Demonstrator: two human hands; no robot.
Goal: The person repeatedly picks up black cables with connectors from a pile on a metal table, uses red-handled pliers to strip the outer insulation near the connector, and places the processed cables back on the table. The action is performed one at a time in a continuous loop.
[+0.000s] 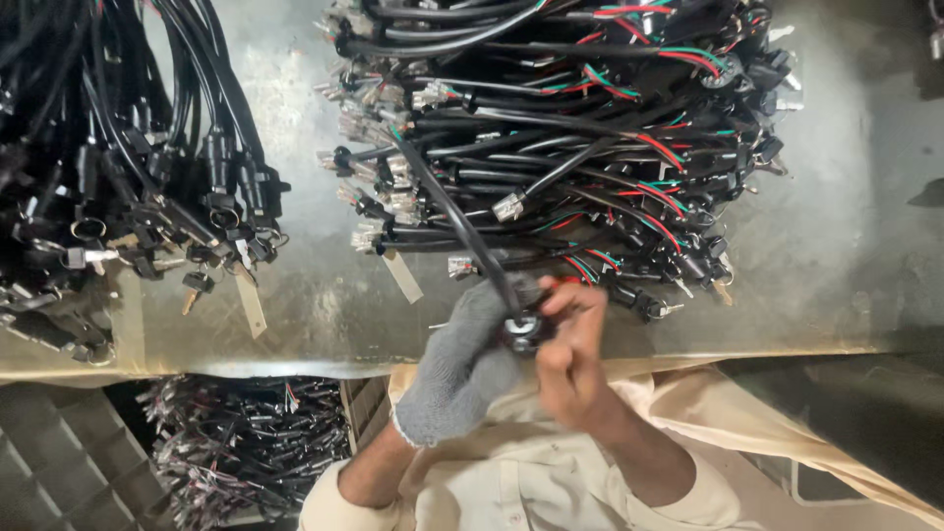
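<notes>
My left hand (454,366), in a grey knit glove, grips a black cable's end part (522,327), a small round black switch or lock piece, at the near table edge. My bare right hand (568,352) pinches the same piece from the right, fingers closed on it. The black cable (454,216) runs from the piece up and left into a big pile of black wire harnesses (580,147) with red and green wires and clear plugs.
A second heap of black harnesses with keys (128,167) lies at the left on the metal table (846,265). A paper tag (401,275) lies near the middle. Below the table edge, a crate of more harnesses (241,442) stands at the lower left.
</notes>
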